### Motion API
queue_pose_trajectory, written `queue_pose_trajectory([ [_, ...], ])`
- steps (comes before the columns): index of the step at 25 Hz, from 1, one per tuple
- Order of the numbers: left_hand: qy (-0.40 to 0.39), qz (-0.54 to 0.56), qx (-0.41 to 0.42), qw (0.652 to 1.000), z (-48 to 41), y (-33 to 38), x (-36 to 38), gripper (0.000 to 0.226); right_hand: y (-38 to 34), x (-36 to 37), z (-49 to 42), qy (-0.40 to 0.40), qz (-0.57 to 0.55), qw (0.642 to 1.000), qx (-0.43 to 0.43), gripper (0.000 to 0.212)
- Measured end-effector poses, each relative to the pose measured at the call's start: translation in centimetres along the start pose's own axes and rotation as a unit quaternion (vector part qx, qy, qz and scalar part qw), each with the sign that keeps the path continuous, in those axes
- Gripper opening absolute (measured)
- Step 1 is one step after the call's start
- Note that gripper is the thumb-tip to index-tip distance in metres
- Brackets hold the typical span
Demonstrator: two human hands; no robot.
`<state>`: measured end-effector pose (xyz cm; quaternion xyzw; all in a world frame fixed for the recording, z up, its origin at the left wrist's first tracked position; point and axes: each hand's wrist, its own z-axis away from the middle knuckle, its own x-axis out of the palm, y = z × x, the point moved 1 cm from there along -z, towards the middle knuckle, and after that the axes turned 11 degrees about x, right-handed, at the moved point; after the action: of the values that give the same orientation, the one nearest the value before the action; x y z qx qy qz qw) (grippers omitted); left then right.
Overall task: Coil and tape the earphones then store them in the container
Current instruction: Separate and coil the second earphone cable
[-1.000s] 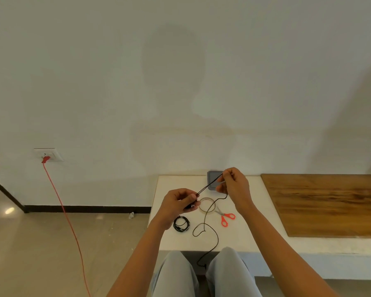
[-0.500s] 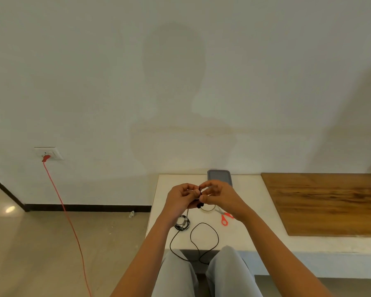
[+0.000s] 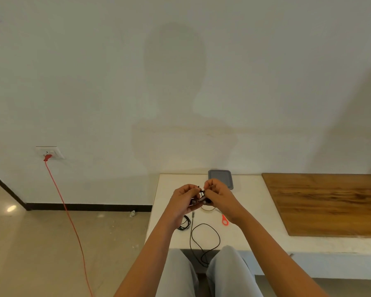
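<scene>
Earphones [image 3: 202, 195]: black cord, bunched between the two hands just in front of the grey container [image 3: 220, 179] and held above the white table [image 3: 165, 189]. From my station I see the left hand [image 3: 183, 200] with fingers curled, pinching the bunched part of the cord. The right hand [image 3: 220, 195] meets it fingertip to fingertip, fingers likewise bent and pinching the same cord. I cannot tell how many turns the bunch holds, as it is too small. The free length drops from the hands, forms one open loop on the table nearer me than the container, then runs over the table edge and hangs between the knees. A second, coiled black cord [image 3: 185, 225] lies flat in front of the container and to its left, partly under the left wrist. A tape roll [image 3: 208, 209] shows just below the hands, mostly hidden. Scissors [image 3: 225, 221], of which I see only one red handle, lie in front of the container beside the right wrist. A wooden board [image 3: 330, 202] lies to the container's right, well apart. Far to its left, a red cable [image 3: 69, 221] hangs from a wall socket [image 3: 49, 152].
</scene>
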<state>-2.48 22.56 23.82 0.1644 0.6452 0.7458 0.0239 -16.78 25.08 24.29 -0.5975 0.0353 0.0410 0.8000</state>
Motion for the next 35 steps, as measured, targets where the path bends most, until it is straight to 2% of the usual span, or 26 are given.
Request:
queue_pose_trajectory([
  [5,-0.017,0.084,-0.065,0.994,0.3,0.6,0.1,0.019,0.0,-0.2,0.1,-0.025,-0.058,0.998,0.024,0.012],
  [9,-0.003,0.150,-0.064,0.987,0.3,0.5,-0.1,0.015,-0.1,-0.3,0.3,-0.037,-0.144,0.987,0.054,0.013],
  [12,-0.004,0.198,-0.067,0.978,0.4,0.5,-0.3,0.017,-0.1,-0.8,0.3,-0.027,-0.128,0.990,0.047,0.010],
  [21,0.002,0.106,-0.071,0.992,0.6,0.8,-1.0,0.023,0.4,-1.1,0.2,0.003,-0.090,0.996,0.025,0.014],
  [25,-0.001,0.139,-0.076,0.987,0.7,0.8,-1.1,0.026,0.3,-1.2,0.3,0.015,-0.005,1.000,-0.007,0.016],
  [31,-0.019,0.130,-0.051,0.990,0.6,0.8,-0.9,0.027,0.7,-0.7,0.8,0.027,-0.015,0.999,0.024,0.019],
  [35,-0.027,0.131,-0.052,0.990,0.7,0.6,-0.6,0.028,0.7,-0.3,1.0,0.027,-0.050,0.998,0.025,0.009],
])
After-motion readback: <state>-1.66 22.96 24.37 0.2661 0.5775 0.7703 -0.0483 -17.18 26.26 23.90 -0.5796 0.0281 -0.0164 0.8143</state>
